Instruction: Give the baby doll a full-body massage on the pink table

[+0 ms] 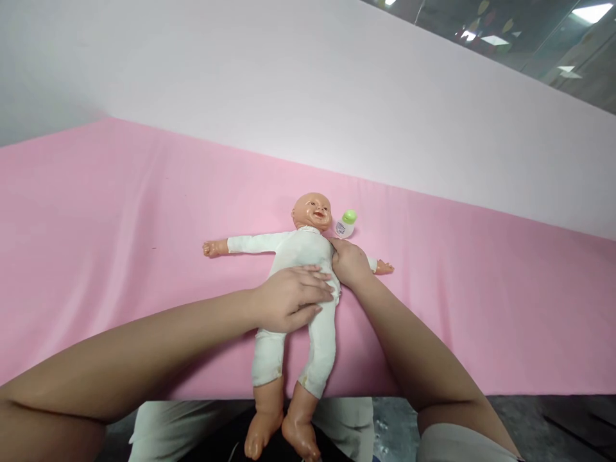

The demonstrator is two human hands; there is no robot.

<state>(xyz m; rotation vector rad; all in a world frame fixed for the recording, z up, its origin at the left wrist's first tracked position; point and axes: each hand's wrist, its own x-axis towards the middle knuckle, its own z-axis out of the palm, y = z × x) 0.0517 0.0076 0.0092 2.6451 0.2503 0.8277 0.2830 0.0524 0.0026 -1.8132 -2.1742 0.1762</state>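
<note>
A plastic baby doll in a white bodysuit lies face up on the pink sheet, arms spread and feet hanging over the near edge. My left hand lies flat across the doll's belly, fingers together and pointing right. My right hand rests against the doll's side at its shoulder and upper arm, and covers part of that arm. A small white bottle with a green cap lies on the sheet just right of the doll's head, close to my right hand.
The pink sheet covers a wide surface that ends at a pale wall behind. The near edge of the surface runs just above my lap. Ceiling lights and dark panels show at the top right.
</note>
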